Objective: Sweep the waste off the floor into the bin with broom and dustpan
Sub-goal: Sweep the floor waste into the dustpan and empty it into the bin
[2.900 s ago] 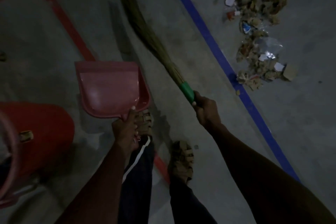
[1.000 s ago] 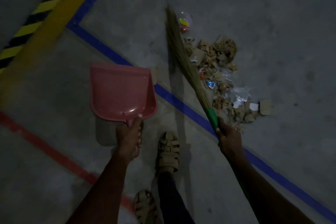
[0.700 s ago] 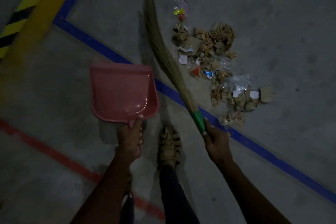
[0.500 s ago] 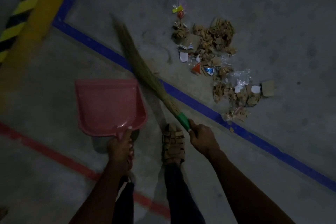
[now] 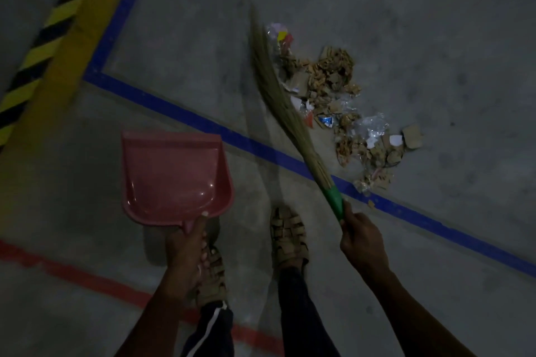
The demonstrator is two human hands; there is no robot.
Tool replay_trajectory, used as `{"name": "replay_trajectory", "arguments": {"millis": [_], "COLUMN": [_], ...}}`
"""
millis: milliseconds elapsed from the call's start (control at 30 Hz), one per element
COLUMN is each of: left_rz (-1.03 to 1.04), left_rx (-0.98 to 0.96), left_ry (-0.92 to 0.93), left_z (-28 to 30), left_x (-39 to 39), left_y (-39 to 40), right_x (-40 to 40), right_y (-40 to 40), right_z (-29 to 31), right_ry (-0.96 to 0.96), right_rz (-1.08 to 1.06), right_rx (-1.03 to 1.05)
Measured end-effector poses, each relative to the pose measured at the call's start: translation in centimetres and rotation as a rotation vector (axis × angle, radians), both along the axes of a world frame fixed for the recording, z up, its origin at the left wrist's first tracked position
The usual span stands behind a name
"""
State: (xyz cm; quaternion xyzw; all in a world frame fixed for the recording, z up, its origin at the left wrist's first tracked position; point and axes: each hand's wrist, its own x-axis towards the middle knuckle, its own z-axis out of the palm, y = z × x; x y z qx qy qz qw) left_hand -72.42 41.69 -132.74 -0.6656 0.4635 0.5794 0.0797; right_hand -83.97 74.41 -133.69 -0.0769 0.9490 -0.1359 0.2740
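- While the broom (image 5: 282,109) is gripped at its green handle sleeve by the right hand (image 5: 361,236), its long axis is seen running from near right to far left, with the bristle tip pointing away across the blue floor line (image 5: 179,116).
- The broom head is made of long, dry grass stalks, bundled thin and tapering to a wispy tip.
- The waste (image 5: 336,104), a ragged scatter of torn cardboard, paper scraps and clear plastic, is spread on the grey concrete just right of the bristles.
- The smooth pink plastic dustpan (image 5: 174,180) is held by its short handle in the left hand (image 5: 188,252), mouth pointing far.
- Compared with half a second ago, the broom has been swung right, up against the pile's left edge.
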Motion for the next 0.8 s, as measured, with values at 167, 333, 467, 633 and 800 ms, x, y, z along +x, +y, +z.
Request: {"name": "replay_trajectory", "arguments": {"millis": [167, 333, 467, 633, 800], "left_rz": [0.004, -0.016, -0.046, -0.064, -0.150], "left_rx": [-0.001, -0.012, 0.004, -0.025, -0.009], "left_ry": [0.020, 0.024, 0.039, 0.057, 0.036], "left_z": [-0.7, -1.2, -1.3, -0.9, -1.1], "left_x": [-1.3, -1.8, -1.3, -0.9, -0.6], "left_y": [-0.6, -0.7, -0.7, 0.0, 0.3], "right_x": [-2.7, -9.8, -14.7, -13.7, -6.1], "right_y": [-6.4, -15.7, -19.5, -16.9, -8.4], "right_z": [-0.8, -1.2, -2.5, -3.7, -3.2], "right_ry": [-0.009, -0.245, -0.382, -0.476, -0.475], "right_rz": [-0.051, -0.320, -0.550, -0.758, -0.797], "right_rx": [-0.232, -0.391, -0.438, -0.432, -0.374]}}
